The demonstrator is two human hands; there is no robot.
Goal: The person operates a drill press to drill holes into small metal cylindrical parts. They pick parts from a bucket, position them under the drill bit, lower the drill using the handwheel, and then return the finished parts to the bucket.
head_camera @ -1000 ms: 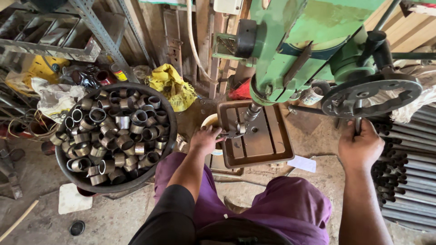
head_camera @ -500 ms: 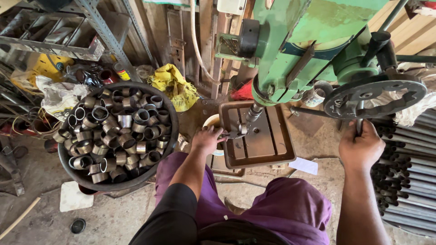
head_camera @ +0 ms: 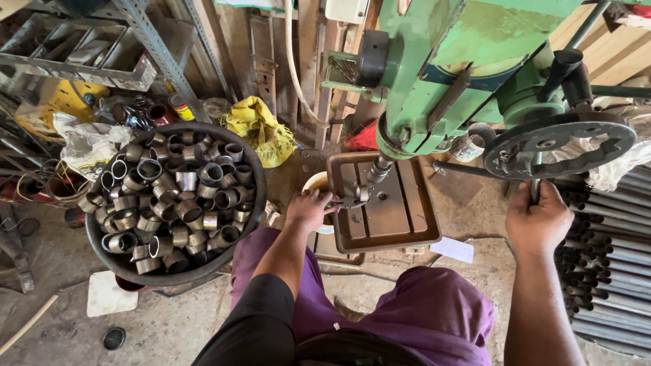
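A green drill press [head_camera: 447, 74] stands in front of me with its brown slotted table [head_camera: 390, 203] below the spindle [head_camera: 377, 169]. My left hand [head_camera: 308, 209] holds a small metal workpiece [head_camera: 352, 200] against the table's left side, under the spindle. My right hand [head_camera: 538, 220] grips a handle hanging from the spoked feed wheel [head_camera: 559, 144] on the machine's right. My purple-trousered legs [head_camera: 420, 312] show below.
A round black tub [head_camera: 169, 274] heaped with several short metal rings [head_camera: 173, 196] sits at my left. A metal rack [head_camera: 81, 47], a yellow bag [head_camera: 261, 129] and cans lie behind it. Stacked steel pipes [head_camera: 610, 271] fill the right edge.
The view has tilted slightly. My right hand has risen a little with the wheel handle. My left hand stays at the table.
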